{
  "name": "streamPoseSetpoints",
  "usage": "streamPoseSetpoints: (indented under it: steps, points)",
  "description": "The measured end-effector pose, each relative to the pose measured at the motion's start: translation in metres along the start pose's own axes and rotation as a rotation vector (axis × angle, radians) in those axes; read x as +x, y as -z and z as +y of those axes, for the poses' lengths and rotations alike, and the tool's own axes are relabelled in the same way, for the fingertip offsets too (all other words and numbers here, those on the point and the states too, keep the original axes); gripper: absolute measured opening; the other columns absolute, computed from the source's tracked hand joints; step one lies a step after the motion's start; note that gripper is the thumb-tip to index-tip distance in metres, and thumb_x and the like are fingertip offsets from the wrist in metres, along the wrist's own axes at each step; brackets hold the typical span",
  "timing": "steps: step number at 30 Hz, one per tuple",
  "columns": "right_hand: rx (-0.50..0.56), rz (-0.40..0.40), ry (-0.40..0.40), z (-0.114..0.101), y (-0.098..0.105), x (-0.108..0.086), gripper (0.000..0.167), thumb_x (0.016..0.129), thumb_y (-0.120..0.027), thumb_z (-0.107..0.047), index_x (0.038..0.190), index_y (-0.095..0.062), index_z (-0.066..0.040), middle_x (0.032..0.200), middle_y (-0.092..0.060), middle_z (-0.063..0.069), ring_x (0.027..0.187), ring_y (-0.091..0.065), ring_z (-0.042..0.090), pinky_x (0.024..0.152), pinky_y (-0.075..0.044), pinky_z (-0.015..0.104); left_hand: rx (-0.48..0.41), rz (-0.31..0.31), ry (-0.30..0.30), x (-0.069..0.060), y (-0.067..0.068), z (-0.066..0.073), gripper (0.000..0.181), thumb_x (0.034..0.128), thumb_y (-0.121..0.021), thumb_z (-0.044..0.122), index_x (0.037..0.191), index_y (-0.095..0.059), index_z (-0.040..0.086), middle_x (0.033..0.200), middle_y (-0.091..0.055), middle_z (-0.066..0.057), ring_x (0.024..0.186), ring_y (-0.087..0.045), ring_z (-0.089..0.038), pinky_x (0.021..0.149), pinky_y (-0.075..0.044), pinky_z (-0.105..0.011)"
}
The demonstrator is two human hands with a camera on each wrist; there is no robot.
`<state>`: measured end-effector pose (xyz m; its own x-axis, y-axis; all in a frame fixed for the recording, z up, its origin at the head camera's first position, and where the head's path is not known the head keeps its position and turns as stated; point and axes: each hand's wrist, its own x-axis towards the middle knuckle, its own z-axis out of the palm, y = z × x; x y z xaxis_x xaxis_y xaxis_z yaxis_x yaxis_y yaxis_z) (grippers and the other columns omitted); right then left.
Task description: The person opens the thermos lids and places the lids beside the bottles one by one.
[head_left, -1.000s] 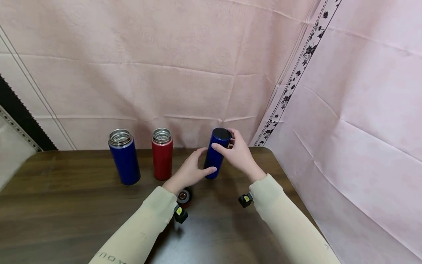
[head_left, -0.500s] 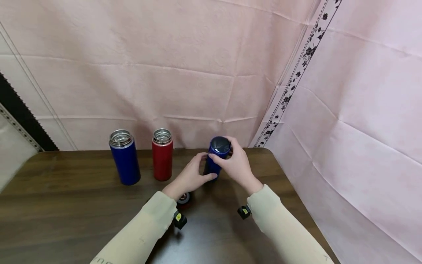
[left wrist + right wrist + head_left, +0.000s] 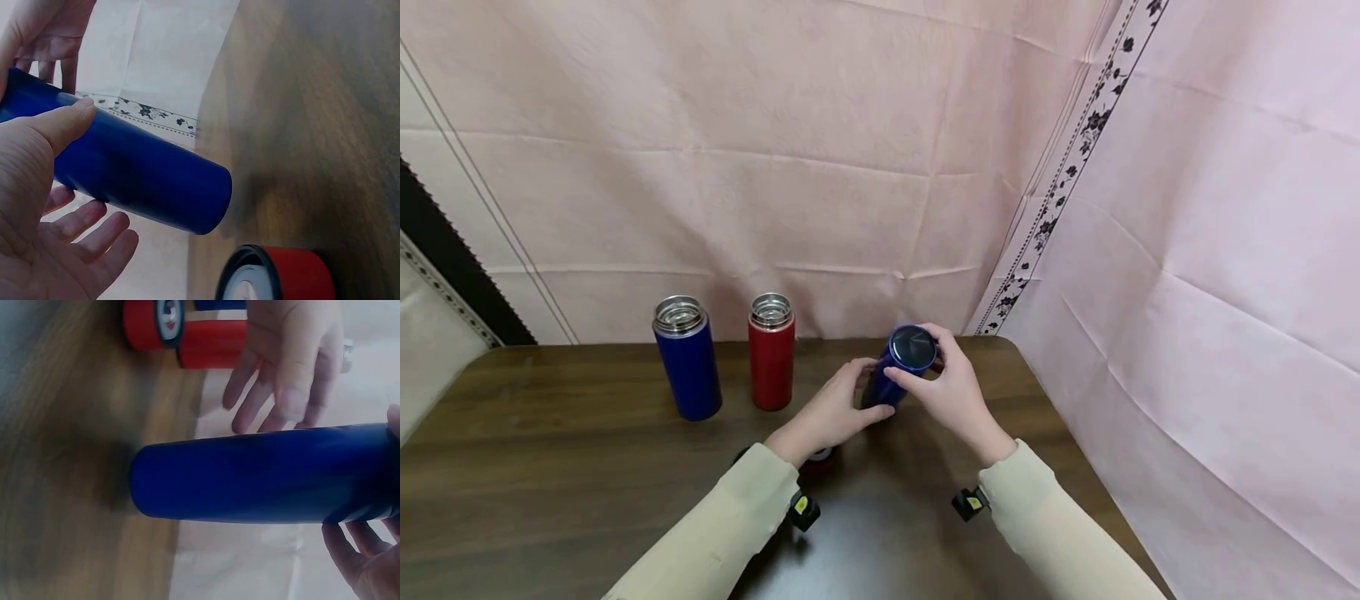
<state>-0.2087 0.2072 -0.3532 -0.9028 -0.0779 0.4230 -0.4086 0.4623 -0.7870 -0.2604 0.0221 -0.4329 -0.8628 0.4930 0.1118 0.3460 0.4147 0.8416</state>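
My right hand [image 3: 951,396] grips a blue thermos bottle [image 3: 886,385] near its black-topped upper end, thumb on the near side. The bottle leans, its top tipped toward me and to the right. Beside its lower body is my left hand [image 3: 831,408], thumb and fingers spread around it without a closed grip; in the right wrist view its fingertips come close to the bottle [image 3: 250,478], and contact cannot be told. A shadow lies by the bottle's base, and I cannot tell whether the base touches the table. A red lid [image 3: 300,275] lies near my left wrist.
A red thermos [image 3: 772,362] and another blue thermos [image 3: 690,371] stand uncapped to the left, steel necks showing. All are on a brown wooden table [image 3: 587,467]. A pink cloth [image 3: 737,200] hangs behind and along the right side.
The bottle's top has tipped toward me and lowered, moving slightly right at the end, with my right hand following. My left hand stays nearly in place beside the bottle.
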Motion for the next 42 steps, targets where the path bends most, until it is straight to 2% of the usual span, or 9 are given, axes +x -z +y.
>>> streamPoseSetpoints:
  steps: [7,12,16,20,25,29,32,39,42]
  points:
    - [0.048,-0.023,0.019,-0.034,0.007,-0.008,0.058,0.080,-0.080,-0.011,0.129,-0.051,-0.006,0.120,-0.059,0.012,0.100,-0.061,0.025,0.088,-0.050,0.042,0.070,0.048,-0.048,-0.020,0.008,0.012,0.080,0.0801,-0.073,0.052,0.144,-0.034,0.025,0.137,-0.043,-0.001,0.125,-0.049,-0.024,0.099,-0.043,-0.049]
    - [0.161,-0.082,0.017,-0.037,0.006,-0.010,0.053,0.082,-0.077,-0.011,0.129,-0.052,-0.009,0.116,-0.061,0.012,0.099,-0.062,0.023,0.085,-0.052,0.039,0.109,0.074,-0.069,-0.040,0.018,0.021,0.085,0.0767,-0.075,0.055,0.144,-0.033,0.027,0.135,-0.046,0.005,0.120,-0.052,-0.020,0.097,-0.045,-0.051]
    - [0.260,-0.117,0.011,-0.032,-0.003,-0.008,0.050,0.083,-0.076,-0.014,0.128,-0.054,-0.014,0.114,-0.062,0.010,0.100,-0.061,0.027,0.084,-0.052,0.036,0.076,0.102,-0.089,-0.057,0.027,0.025,0.086,0.0740,-0.076,0.058,0.143,-0.033,0.029,0.132,-0.050,0.009,0.115,-0.055,-0.015,0.096,-0.046,-0.049]
    - [0.341,-0.156,0.018,-0.034,-0.016,-0.008,0.048,0.084,-0.074,-0.018,0.128,-0.054,-0.014,0.113,-0.061,0.013,0.098,-0.060,0.030,0.081,-0.053,0.036,0.054,0.138,-0.098,-0.072,0.038,0.025,0.084,0.0714,-0.077,0.060,0.140,-0.037,0.030,0.125,-0.054,0.013,0.106,-0.058,-0.011,0.091,-0.050,-0.046]
    - [0.408,-0.231,-0.015,-0.034,-0.039,-0.012,0.047,0.086,-0.073,-0.020,0.129,-0.053,-0.015,0.117,-0.059,0.012,0.100,-0.060,0.028,0.084,-0.053,0.038,0.036,0.119,-0.065,-0.088,0.050,0.019,0.078,0.0722,-0.079,0.056,0.135,-0.041,0.030,0.119,-0.058,0.013,0.101,-0.061,-0.012,0.088,-0.051,-0.049]
    - [0.406,-0.274,-0.061,-0.034,-0.051,-0.014,0.046,0.087,-0.072,-0.021,0.128,-0.052,-0.016,0.118,-0.059,0.013,0.100,-0.061,0.028,0.085,-0.053,0.039,0.046,0.095,-0.033,-0.098,0.056,0.013,0.075,0.0733,-0.079,0.052,0.133,-0.042,0.027,0.117,-0.060,0.009,0.099,-0.062,-0.013,0.087,-0.051,-0.050]
    - [0.365,-0.302,-0.079,-0.035,-0.053,-0.014,0.044,0.087,-0.073,-0.021,0.126,-0.053,-0.016,0.115,-0.060,0.012,0.098,-0.062,0.028,0.083,-0.054,0.039,0.070,0.094,-0.024,-0.104,0.058,0.011,0.074,0.0743,-0.079,0.049,0.133,-0.042,0.025,0.115,-0.061,0.008,0.097,-0.062,-0.013,0.086,-0.052,-0.049]
    - [0.296,-0.383,-0.080,-0.036,-0.060,-0.011,0.045,0.088,-0.072,-0.017,0.128,-0.052,-0.017,0.117,-0.063,0.006,0.100,-0.062,0.025,0.085,-0.053,0.039,0.117,0.129,-0.009,-0.115,0.068,0.006,0.071,0.0746,-0.081,0.041,0.132,-0.044,0.022,0.113,-0.062,0.005,0.096,-0.063,-0.015,0.084,-0.053,-0.049]
    - [0.243,-0.404,-0.083,-0.034,-0.064,-0.009,0.050,0.085,-0.075,-0.021,0.129,-0.051,-0.020,0.117,-0.063,0.003,0.101,-0.062,0.022,0.085,-0.053,0.038,0.174,0.164,-0.018,-0.119,0.070,0.001,0.073,0.0734,-0.083,0.038,0.133,-0.045,0.022,0.114,-0.061,0.006,0.096,-0.062,-0.014,0.084,-0.053,-0.046]
